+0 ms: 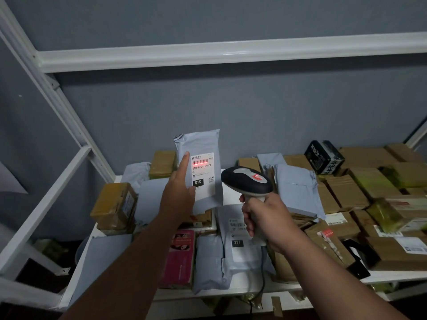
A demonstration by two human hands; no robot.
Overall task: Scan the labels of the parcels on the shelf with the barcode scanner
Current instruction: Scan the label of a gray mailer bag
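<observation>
Right hand point(265, 218) grip round barcode scanner point(247, 181), left hand point(180, 188) holding upright grey parcel point(201, 144), red beam across label point(202, 169)

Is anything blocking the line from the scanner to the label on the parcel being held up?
Nothing visible: the barcode scanner faces the label with open air between, and its red line lies across the barcode. The left hand holds the parcel's left edge.
</observation>
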